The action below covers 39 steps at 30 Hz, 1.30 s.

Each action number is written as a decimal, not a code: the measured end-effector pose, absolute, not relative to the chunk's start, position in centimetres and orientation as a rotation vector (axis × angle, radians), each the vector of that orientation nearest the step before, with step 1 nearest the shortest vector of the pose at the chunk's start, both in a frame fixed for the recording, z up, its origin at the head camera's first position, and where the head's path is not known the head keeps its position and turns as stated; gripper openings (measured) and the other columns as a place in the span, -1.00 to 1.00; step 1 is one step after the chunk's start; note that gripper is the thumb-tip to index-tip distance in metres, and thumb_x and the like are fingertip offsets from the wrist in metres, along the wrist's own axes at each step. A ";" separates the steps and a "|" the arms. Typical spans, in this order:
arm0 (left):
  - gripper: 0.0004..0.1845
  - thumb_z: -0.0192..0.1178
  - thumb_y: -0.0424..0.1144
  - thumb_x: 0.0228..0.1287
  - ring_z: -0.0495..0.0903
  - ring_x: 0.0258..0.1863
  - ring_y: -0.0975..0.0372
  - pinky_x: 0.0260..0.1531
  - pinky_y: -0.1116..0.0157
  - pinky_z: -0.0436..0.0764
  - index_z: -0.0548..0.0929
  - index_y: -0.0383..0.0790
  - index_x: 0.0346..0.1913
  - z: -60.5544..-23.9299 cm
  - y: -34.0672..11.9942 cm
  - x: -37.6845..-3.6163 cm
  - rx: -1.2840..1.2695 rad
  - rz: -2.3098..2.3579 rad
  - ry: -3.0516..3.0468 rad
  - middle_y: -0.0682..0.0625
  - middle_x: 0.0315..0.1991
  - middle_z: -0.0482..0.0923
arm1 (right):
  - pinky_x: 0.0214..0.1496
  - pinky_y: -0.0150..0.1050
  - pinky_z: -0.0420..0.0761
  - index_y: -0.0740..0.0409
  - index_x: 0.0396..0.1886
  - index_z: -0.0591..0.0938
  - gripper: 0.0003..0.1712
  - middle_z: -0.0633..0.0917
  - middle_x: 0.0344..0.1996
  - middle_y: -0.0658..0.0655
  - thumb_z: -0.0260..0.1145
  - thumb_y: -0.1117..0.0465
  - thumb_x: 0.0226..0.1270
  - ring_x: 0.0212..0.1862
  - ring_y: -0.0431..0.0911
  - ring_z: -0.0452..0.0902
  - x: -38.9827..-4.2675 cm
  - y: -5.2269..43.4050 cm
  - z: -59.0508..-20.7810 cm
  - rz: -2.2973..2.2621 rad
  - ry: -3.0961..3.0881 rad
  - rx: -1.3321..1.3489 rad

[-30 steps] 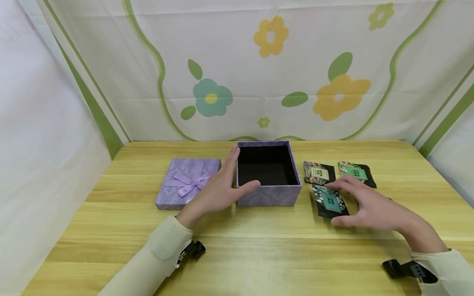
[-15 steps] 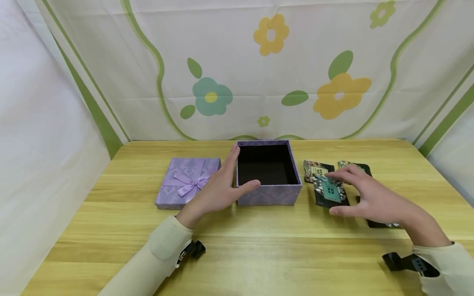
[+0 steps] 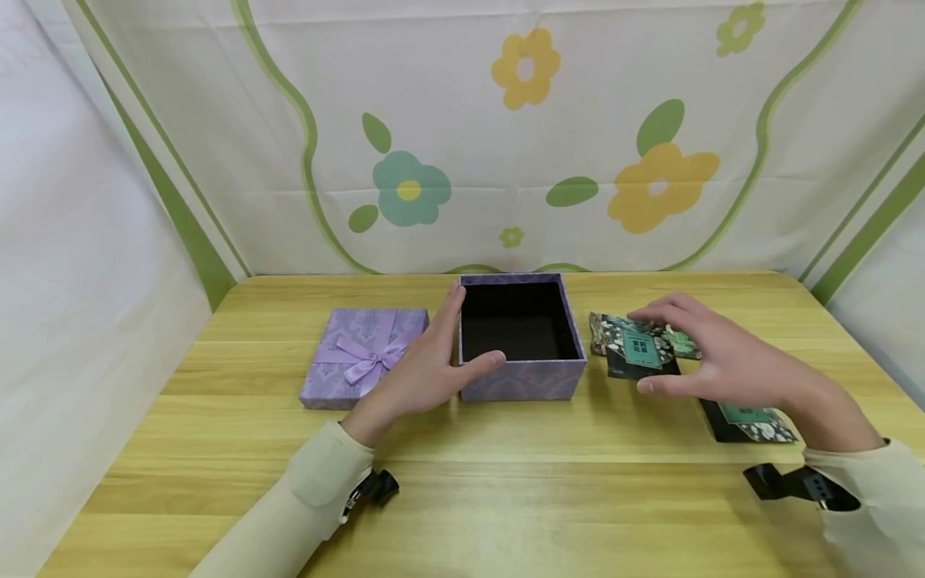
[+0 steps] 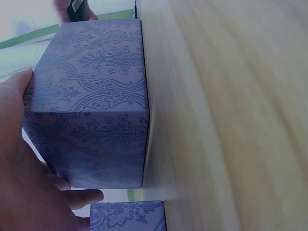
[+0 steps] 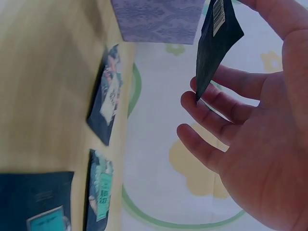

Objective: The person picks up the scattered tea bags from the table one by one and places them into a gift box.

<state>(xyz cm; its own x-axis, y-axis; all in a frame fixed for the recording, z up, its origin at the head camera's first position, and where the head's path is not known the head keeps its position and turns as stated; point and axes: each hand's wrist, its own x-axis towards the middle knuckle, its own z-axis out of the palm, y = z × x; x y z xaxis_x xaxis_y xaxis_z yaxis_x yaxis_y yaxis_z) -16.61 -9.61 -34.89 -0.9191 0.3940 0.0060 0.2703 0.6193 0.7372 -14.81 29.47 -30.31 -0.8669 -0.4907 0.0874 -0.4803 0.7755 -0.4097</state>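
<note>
Your right hand [image 3: 737, 359] pinches the floral packet [image 3: 639, 350] above the worktop [image 3: 535, 490] beside the open box [image 3: 523, 381], so a slackening pinch could drop it, while your spread left hand [image 3: 429, 363], pushing, could shift the box.

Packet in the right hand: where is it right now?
In the head view, the packet is in the right hand, clear of the table, just right of the open purple box.
</note>
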 end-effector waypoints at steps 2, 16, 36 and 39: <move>0.19 0.14 0.56 0.32 -0.16 0.76 0.05 0.61 -0.36 0.03 -0.42 0.39 0.70 -34.9 -9.6 -16.6 0.555 1.186 2.681 0.38 0.73 -0.47 | 0.29 0.23 0.50 -0.03 0.52 0.47 -0.06 0.48 0.37 0.09 0.64 -0.15 0.20 0.34 0.07 0.49 -15.1 29.3 -29.9 -0.663 2.932 -0.823; 0.19 0.13 0.59 0.30 -0.12 0.76 0.04 0.60 -0.35 0.08 -0.42 0.43 0.70 -34.9 -9.6 -16.6 0.541 1.174 2.685 0.40 0.72 -0.46 | 0.33 0.17 0.48 -0.09 0.54 0.49 -0.06 0.51 0.28 0.03 0.62 -0.20 0.22 0.27 -0.01 0.50 -17.2 26.1 -27.7 -0.674 2.913 -0.823; 0.20 0.13 0.60 0.28 -0.12 0.76 0.09 0.62 -0.30 0.08 -0.40 0.40 0.71 -34.8 -9.2 -16.7 0.541 1.173 2.692 0.38 0.73 -0.44 | 0.44 0.18 0.43 0.03 0.54 0.50 -0.04 0.48 0.30 0.09 0.60 -0.23 0.23 0.35 0.03 0.45 -19.9 21.6 -27.1 -0.729 2.850 -0.859; 0.21 0.13 0.62 0.27 -0.13 0.76 0.10 0.63 -0.29 0.07 -0.39 0.40 0.71 -34.9 -9.0 -16.9 0.551 1.168 2.688 0.38 0.73 -0.42 | 0.45 0.17 0.43 0.06 0.52 0.50 -0.04 0.48 0.30 0.10 0.60 -0.22 0.22 0.35 0.04 0.45 -20.1 21.2 -27.3 -0.728 2.853 -0.857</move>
<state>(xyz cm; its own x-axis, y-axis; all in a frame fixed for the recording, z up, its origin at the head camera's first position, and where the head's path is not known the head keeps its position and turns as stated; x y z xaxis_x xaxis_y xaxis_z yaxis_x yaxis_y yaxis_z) -16.91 -8.98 -34.88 -0.9196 0.3929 0.0008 0.2687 0.6273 0.7309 -20.14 21.22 -27.32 -0.8412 -0.5370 0.0633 -0.5017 0.7313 -0.4620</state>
